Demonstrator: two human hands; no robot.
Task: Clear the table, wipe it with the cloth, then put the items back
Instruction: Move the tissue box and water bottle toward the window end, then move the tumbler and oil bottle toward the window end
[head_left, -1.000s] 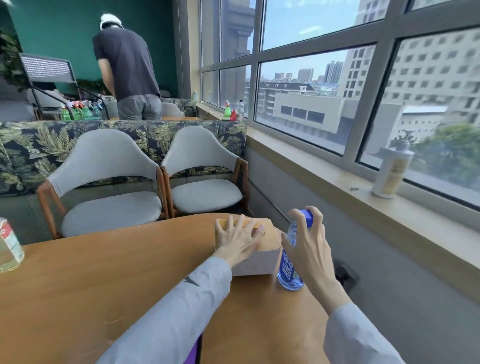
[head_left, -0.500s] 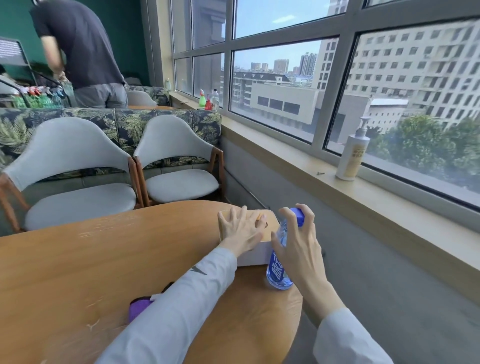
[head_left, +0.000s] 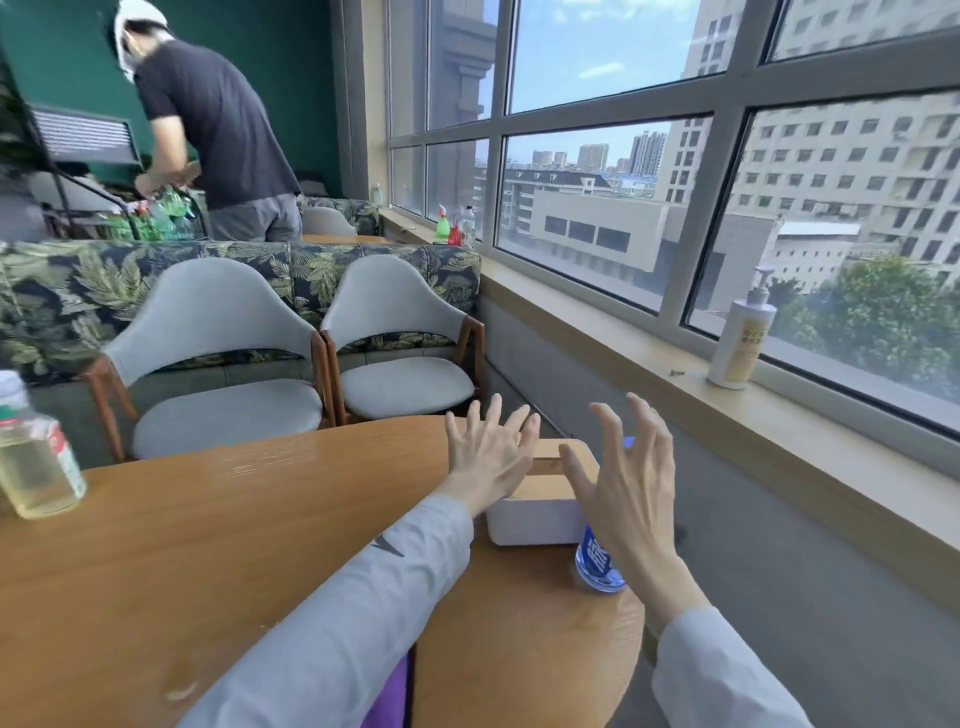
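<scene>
Both hands lifted open over a wooden table

Far to the left of the hands, a bottle of pale liquid (head_left: 36, 462) stands on the round wooden table (head_left: 208, 545). Next, the left hand (head_left: 488, 457) hangs spread above a white box with a wooden lid (head_left: 540, 512), fingers fanned, gripping nothing. Just beside it, the right hand (head_left: 631, 493) is splayed wide and empty, with a blue-labelled water bottle (head_left: 597, 564) standing behind its palm, against the box. A purple cloth (head_left: 389, 696) shows under the left sleeve.

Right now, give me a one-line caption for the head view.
Both hands, left and right, spread open above the tissue box and water bottle on the wooden table.
</scene>
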